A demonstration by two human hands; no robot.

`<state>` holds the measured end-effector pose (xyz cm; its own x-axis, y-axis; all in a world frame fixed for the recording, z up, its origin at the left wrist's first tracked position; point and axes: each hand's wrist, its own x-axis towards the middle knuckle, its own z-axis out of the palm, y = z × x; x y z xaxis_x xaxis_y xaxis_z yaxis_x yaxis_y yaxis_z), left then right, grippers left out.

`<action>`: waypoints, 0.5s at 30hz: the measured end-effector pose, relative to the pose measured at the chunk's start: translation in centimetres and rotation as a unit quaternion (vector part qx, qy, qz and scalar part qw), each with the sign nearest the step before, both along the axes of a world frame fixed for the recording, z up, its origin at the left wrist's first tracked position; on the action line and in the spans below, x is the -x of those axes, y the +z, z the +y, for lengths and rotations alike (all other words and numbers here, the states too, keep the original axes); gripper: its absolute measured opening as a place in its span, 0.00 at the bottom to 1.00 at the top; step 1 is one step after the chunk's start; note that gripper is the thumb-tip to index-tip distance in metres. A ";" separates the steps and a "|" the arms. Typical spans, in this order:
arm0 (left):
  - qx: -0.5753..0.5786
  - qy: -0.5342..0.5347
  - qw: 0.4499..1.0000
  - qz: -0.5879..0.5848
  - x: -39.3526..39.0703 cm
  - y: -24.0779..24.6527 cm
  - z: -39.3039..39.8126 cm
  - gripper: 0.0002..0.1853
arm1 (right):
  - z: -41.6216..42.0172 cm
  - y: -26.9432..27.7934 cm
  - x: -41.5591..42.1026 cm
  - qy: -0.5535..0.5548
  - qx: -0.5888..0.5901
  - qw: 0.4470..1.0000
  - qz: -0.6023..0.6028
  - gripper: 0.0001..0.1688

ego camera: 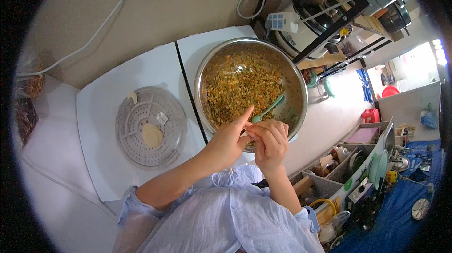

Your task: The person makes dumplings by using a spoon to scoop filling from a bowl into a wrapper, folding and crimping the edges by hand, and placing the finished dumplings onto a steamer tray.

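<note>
Both hands meet over the near rim of a large steel bowl [304,102] that holds a chopped, mixed filling [243,83]. The fingers of my right hand [269,143] are curled and pinch at the fingertips of my left hand [231,139]; whatever may lie between them is too hidden to tell. One finger of my left hand points out over the filling. A pale green spoon [270,108] rests in the bowl just beyond the hands. To the left, a round perforated plastic tray [123,147] carries pale dough wrappers [152,135] near its middle and a folded pale piece [132,97] at its rim.
Bowl and tray stand on white surfaces [95,119] parted by a dark gap. A power strip [282,22] and a rice cooker [300,41] are beyond the bowl, by a black-framed rack [332,30]. Divided compartments [323,186] with kitchen goods lie at right.
</note>
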<state>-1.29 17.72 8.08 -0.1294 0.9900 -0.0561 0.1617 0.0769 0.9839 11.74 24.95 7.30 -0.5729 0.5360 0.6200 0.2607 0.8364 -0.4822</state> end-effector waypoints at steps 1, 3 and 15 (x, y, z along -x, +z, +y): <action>0.002 -0.004 1.000 0.015 0.0 -0.1 0.0 0.35 | -0.1 -0.2 0.0 -0.003 0.014 1.000 0.006 0.07; -0.002 -0.001 0.999 0.041 -0.1 -0.1 0.1 0.35 | -0.2 -0.1 0.1 -0.004 0.025 1.000 0.010 0.06; 0.017 0.045 0.996 -0.075 0.1 0.1 0.8 0.27 | -0.9 -0.6 0.3 -0.065 0.223 0.965 0.119 0.07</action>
<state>-1.36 18.51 8.20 -0.2059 0.9719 -0.1142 0.0038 0.1175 0.9931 11.39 24.02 6.67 -0.3534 0.8379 0.4160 0.1873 0.4991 -0.8461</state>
